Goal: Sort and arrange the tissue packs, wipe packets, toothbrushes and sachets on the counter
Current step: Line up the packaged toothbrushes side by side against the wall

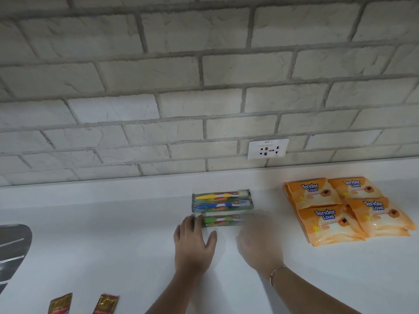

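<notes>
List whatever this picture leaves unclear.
Head view: right hand is motion-blurred; whether it touches the green toothbrush pack is unclear.
The left hand covers that pack's left end.
Two red sachets are cut off by the bottom edge.
The wall socket label is too small to read.

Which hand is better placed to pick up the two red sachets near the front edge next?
Probably the left hand: the red sachets lie on the counter to its near left. The right hand, blurred, sits farther right, toward the orange wipe packets.
</notes>
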